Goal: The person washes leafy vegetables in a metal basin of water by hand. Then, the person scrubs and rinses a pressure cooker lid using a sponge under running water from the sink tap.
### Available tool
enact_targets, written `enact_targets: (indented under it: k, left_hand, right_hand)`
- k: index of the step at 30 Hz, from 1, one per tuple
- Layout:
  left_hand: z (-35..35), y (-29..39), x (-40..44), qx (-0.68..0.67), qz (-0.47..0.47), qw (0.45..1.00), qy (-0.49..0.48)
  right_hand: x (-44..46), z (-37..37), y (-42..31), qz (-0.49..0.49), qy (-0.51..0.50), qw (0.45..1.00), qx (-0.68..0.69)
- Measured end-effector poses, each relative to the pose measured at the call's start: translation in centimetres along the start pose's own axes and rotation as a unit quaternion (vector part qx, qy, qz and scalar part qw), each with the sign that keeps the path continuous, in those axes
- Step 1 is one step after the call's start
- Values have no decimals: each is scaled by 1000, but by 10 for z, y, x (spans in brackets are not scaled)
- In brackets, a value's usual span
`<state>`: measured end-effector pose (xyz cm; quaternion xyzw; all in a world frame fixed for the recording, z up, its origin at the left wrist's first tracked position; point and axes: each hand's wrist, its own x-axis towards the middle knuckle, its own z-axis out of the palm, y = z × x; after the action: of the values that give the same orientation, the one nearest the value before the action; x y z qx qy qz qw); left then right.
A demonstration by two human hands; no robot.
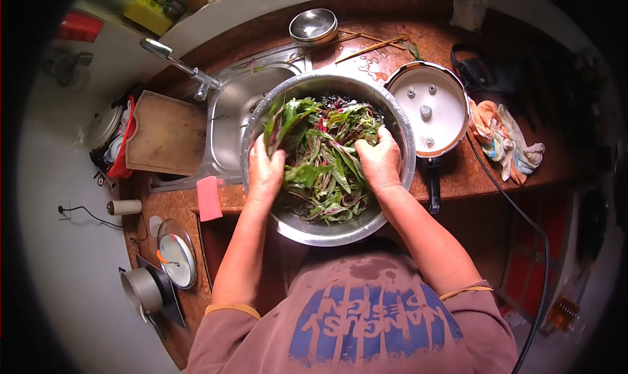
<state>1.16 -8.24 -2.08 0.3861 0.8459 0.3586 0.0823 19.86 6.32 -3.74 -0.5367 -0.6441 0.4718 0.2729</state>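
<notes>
A large stainless steel basin (307,233) stands in front of me, holding leafy greens (330,155) with purple-red stems, and some water shows near its far wall. At the basin's left side, my left hand (266,168) is closed around a bunch of the leaves, which stick up above its fingers. My right hand (379,158) is on the right side of the pile, its thumb toward the middle and its fingers curled into the greens. Leaves partly hide the fingertips of both hands.
Left of the basin are a steel sink (229,128) with a faucet (180,66), a cutting board (163,132) and a pink sponge (209,198). On the right lie a pot lid (428,112) and a cloth (504,142). Metal bowls (314,26) and chopsticks (369,49) are behind.
</notes>
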Motion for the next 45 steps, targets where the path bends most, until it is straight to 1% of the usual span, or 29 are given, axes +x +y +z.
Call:
enact_targets:
  k: [1, 2, 4, 6, 7, 10, 12, 14, 17, 20, 21, 24, 25, 28, 29, 30, 32, 33, 34, 36, 37, 41, 42, 44, 45]
  left_hand:
    - [10, -23, -2, 105, 19, 994, 4]
    - [13, -18, -5, 159, 17, 987, -18]
    - [22, 2, -14, 220, 89, 971, 2]
    - [32, 23, -16, 211, 138, 967, -27]
    - [36, 31, -17, 198, 149, 967, -57]
    - [54, 24, -17, 279, 156, 932, -169]
    - [57, 18, -16, 301, 130, 922, -207]
    - [53, 17, -11, 326, 106, 905, -252]
    - [51, 8, -1, 339, 126, 895, -260]
    - [48, 10, 5, 349, 124, 887, -275]
    - [45, 15, 5, 362, 130, 882, -272]
    - [34, 14, 11, 349, 162, 880, -278]
    - [32, 8, 11, 330, 188, 890, -252]
    - [19, 12, 11, 257, 211, 918, -217]
    - [19, 14, 8, 237, 248, 924, -170]
    - [20, 18, 6, 221, 276, 924, -148]
    - [28, 26, 3, 155, 320, 924, -144]
    - [34, 29, 2, 143, 335, 916, -166]
    - [40, 28, 0, 161, 327, 907, -211]
    - [44, 30, -1, 236, 297, 884, -273]
    - [42, 31, 3, 250, 273, 875, -312]
    - [34, 24, 9, 277, 252, 864, -336]
    - [33, 21, 10, 288, 249, 858, -344]
    - [28, 21, 9, 289, 244, 861, -340]
    - [25, 25, 10, 301, 234, 852, -359]
  right_hand:
    - [0, 1, 1, -12, -3, 999, -44]
    - [-1, 1, 0, -24, -6, 996, -88]
    - [-4, 5, 0, -45, -12, 983, -178]
    - [-9, 10, 2, -59, -18, 960, -272]
    - [-11, 11, 2, -50, -42, 958, -278]
    - [-15, 18, 7, -75, -35, 939, -333]
    - [-14, 16, 3, -65, -65, 930, -355]
    - [-15, 17, 6, -66, -49, 932, -354]
    - [-9, 17, 6, -44, -35, 940, -337]
    - [-5, 15, 15, -89, 15, 949, -301]
    - [-4, 16, 17, -104, 52, 953, -279]
    - [0, 9, 14, -108, 74, 966, -224]
    - [1, 10, 15, -128, 101, 965, -204]
    - [1, 8, 10, -141, 100, 969, -176]
    - [1, 8, 9, -153, 96, 967, -179]
    - [1, 9, 9, -176, 93, 963, -182]
    - [0, 10, 9, -221, 88, 953, -188]
    - [0, 11, 14, -235, 80, 947, -203]
    - [-1, 13, 16, -235, 75, 943, -225]
    - [-4, 17, 20, -234, 64, 932, -270]
    - [-6, 20, 25, -250, 63, 926, -275]
    - [-12, 18, 14, -206, 4, 920, -335]
    - [-11, 19, 15, -212, 21, 913, -347]
    - [-11, 16, 7, -157, -5, 916, -370]
    - [-9, 16, 9, -149, 10, 917, -370]
